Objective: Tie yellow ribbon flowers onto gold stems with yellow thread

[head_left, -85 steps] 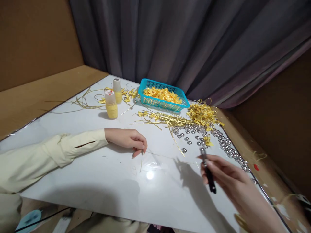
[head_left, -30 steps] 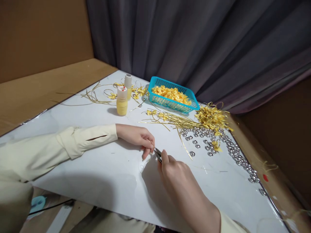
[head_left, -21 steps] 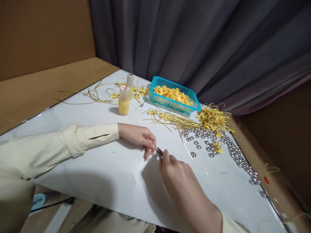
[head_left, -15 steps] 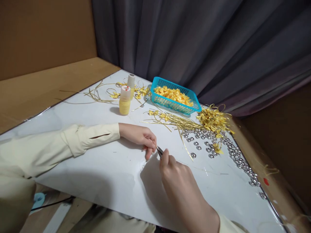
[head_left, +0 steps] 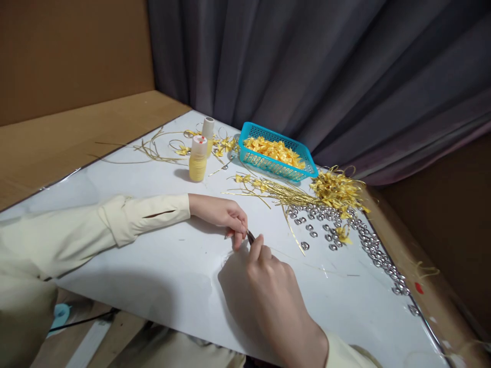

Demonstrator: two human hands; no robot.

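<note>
Metal tool (head_left: 250, 237): tip up-left, axis slanting | right hand (head_left: 276, 281) grips it | left hand (head_left: 233, 220): hold unclear

bottles (head_left: 197, 168) block beyond; shaded tabletop (head_left: 153, 291) seems passable

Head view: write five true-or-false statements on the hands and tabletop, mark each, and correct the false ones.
1. The right hand holds a slim dark metal tool. True.
2. The turquoise perforated plastic basket is empty. False: it holds yellow bow-like pieces.
3. The left hand is close to the tool's tip. True.
4. Two bottles with pale tops and yellow bottoms lie flat. False: both stand upright.
5. Small shiny silver pieces lie on the right side of the white tabletop. True.
</note>
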